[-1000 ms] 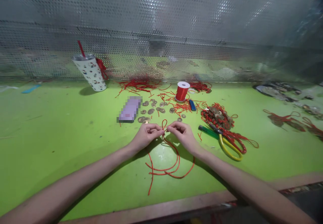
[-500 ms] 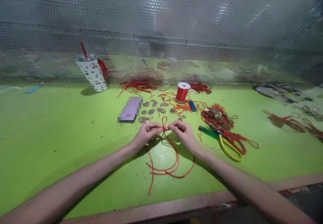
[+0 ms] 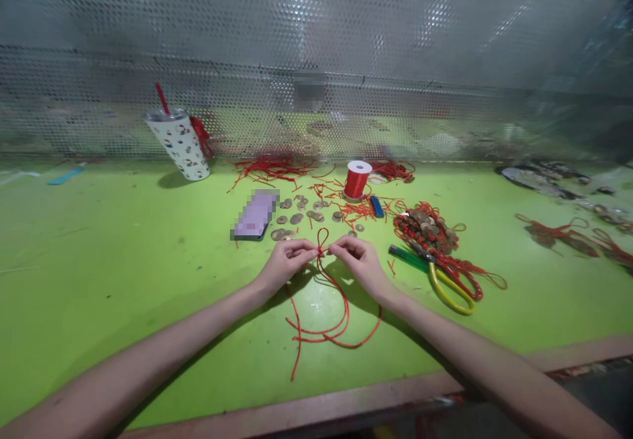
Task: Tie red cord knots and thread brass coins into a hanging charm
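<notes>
Between my two hands is a red cord with a small upright loop above a knot; its long tails curve down over the green table. My left hand pinches the cord at the left side of the knot. On the other side, my right hand is closed on the cord, thumb and fingertips pressed together a short way from the knot. Fine detail of the knot is too small to tell. Just beyond my hands lie several round metal coins with holes.
Yellow-and-red-handled scissors, a green lighter and a pile of corded coins lie right. Behind are a red cord spool, a blue lighter, a phone and a patterned tumbler before a perforated metal screen.
Both hands keep their pinch on the cord. My right fingertips have shifted very slightly left, and a little more cord shows between them and the knot.
</notes>
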Demonstrator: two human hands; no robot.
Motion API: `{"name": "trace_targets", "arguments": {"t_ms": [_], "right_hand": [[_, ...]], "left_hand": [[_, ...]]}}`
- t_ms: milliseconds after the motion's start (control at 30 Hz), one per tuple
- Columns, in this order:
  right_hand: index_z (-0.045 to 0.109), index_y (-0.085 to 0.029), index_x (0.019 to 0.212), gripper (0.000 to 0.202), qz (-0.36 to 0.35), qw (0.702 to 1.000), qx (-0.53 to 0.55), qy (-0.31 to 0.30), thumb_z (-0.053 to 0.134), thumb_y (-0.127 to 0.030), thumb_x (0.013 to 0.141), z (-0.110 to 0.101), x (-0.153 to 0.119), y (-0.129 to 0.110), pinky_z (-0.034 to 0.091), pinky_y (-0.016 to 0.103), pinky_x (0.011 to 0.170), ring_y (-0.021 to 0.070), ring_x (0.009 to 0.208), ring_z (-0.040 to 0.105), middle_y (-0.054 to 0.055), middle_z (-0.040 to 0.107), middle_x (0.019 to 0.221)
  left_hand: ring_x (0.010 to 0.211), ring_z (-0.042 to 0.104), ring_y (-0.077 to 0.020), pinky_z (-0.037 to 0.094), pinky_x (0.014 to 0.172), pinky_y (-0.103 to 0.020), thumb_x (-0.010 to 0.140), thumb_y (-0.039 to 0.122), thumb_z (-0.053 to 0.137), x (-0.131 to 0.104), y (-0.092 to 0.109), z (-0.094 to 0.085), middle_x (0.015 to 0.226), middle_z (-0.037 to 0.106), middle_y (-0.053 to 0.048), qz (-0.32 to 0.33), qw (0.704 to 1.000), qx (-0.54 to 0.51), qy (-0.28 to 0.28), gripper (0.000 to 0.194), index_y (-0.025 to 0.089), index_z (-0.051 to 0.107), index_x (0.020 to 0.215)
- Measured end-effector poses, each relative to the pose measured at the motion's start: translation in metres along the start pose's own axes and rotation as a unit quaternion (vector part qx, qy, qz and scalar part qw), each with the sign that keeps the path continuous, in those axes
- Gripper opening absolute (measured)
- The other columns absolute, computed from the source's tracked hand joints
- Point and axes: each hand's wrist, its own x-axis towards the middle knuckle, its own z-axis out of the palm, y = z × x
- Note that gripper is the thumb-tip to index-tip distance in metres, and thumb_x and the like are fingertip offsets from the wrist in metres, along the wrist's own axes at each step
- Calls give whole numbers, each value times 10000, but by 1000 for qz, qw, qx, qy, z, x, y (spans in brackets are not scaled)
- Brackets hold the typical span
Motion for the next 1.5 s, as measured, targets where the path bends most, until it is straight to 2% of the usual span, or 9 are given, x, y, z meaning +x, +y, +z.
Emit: {"name": "trace_targets", "arguments": {"t_ms": [133,300,533,733,800,900,1033,1267,1500], "right_hand": [[682,-188,741,317,0,1000,-1,8,671,-489,839,0,0,1,311,277,534,135,567,421,-9,557,631],[695,-182,753,315,-1,1000,-4,8,662,-479,852,0,0,1,304,276,536,134,571,423,-7,560,638],[677,-182,738,321,-2,1000,-7,3,674,-486,839,1,0,-1,330,275,545,135,581,442,-12,551,636],[679,-187,758,310,9,1000,-6,-16,671,-485,845,0,1,1,324,274,534,134,567,429,-21,543,629],[663,-190,781,305,-5,1000,-23,-19,628,-475,885,0,1,1,337,276,552,141,587,447,-17,547,651],[637,-192,850,274,-66,994,-77,-40,540,-422,963,2,-3,1,381,282,628,157,667,509,6,595,740],[609,-198,876,223,-112,985,-119,-56,503,-355,995,5,-6,0,383,279,641,153,661,507,6,599,758],[589,-200,803,258,-78,993,-88,-17,533,-393,966,4,-4,-6,370,279,630,156,664,492,-7,564,717],[604,-186,799,305,-50,997,-52,-20,563,-453,941,2,0,2,341,280,606,145,638,450,-18,522,689]], "left_hand": [[468,277,-82,187,470,-240,789,415,701,0,0,0,479,350,75,-4,1000,-24,-17,269,151,690,737],[465,231,-76,184,458,-238,821,436,664,1,-2,-1,485,298,81,-9,998,-54,-25,369,169,541,597],[463,289,-71,148,455,-236,753,484,763,0,0,1,493,384,72,-15,999,-27,-17,348,145,688,779],[464,286,-67,161,455,-236,734,493,778,1,-2,2,504,415,64,-11,999,-34,-1,364,137,714,778],[475,309,-73,184,459,-237,735,490,778,1,-2,1,523,458,49,-4,1000,-25,-8,358,139,714,762],[500,357,-84,222,472,-240,749,471,768,1,-2,1,565,527,24,10,1000,-15,-17,333,142,717,748],[519,368,-88,233,487,-241,776,441,748,1,-1,2,564,520,23,26,999,8,-30,305,140,728,741],[479,295,-77,191,475,-243,813,414,695,-1,2,1,492,367,71,1,999,-5,-38,278,140,710,768],[480,326,-72,205,463,-222,780,440,739,0,-4,1,527,425,67,15,1000,2,-11,301,145,678,798]]}}
